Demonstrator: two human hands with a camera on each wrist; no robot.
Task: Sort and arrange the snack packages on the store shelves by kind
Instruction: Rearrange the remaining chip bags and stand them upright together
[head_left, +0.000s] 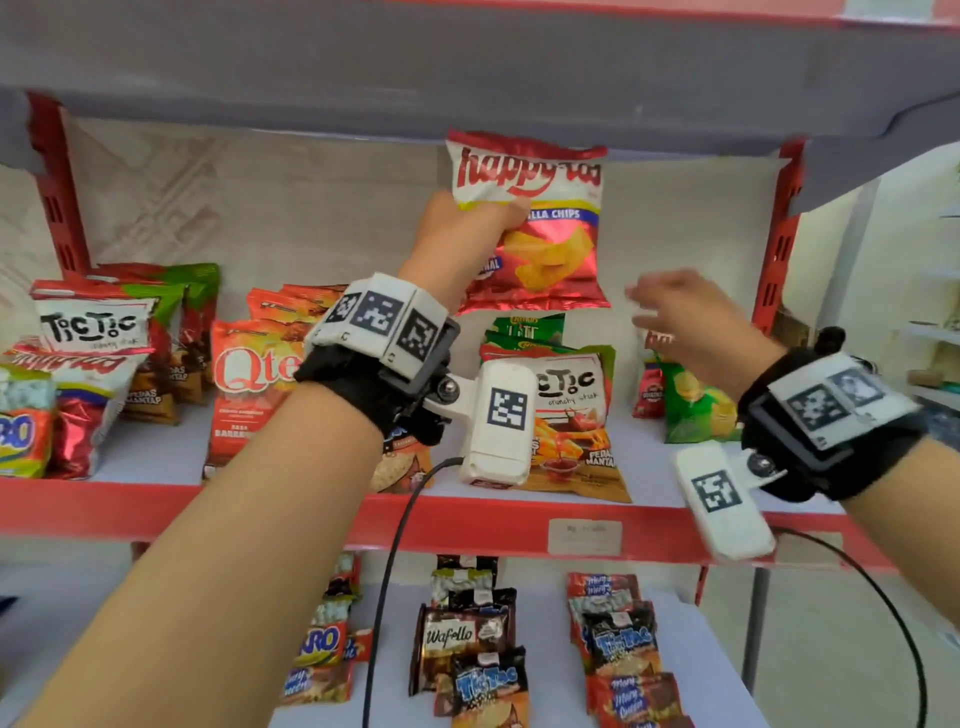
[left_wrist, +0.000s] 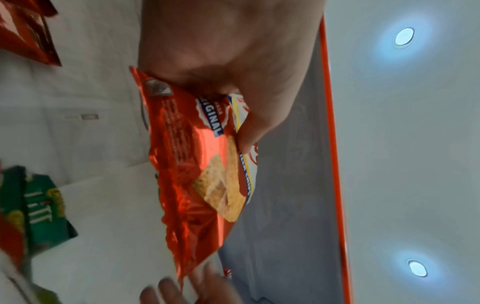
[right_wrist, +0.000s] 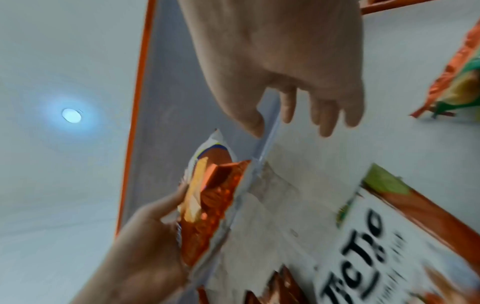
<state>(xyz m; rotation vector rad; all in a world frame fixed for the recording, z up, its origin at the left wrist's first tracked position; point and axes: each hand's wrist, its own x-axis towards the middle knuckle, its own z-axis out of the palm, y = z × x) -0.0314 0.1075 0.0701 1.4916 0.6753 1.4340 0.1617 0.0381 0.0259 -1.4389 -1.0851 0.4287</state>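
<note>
My left hand (head_left: 498, 218) holds a red and white Happy Tos tortilla chips bag (head_left: 540, 244) up in the air, just below the grey shelf above. Its thumb pinches the bag's front and the fingers are hidden behind it. The left wrist view shows that hand (left_wrist: 241, 127) gripping the bag (left_wrist: 197, 174) at its left edge. My right hand (head_left: 649, 312), blurred, hovers open to the right of the bag with its fingers spread, not touching it. In the right wrist view the right hand (right_wrist: 291, 123) is empty and the bag (right_wrist: 207, 205) is in the left hand (right_wrist: 145, 246).
On the middle shelf (head_left: 260, 514) stand Tic Tic bags (head_left: 96, 327) at the left, Qtela bags (head_left: 249, 374), another Tic Tic bag (head_left: 571, 415) in the centre and green chip bags (head_left: 696, 400) at the right. Small Wafello (head_left: 457, 634) and Tic Tac packets (head_left: 623, 644) lie on the lower shelf.
</note>
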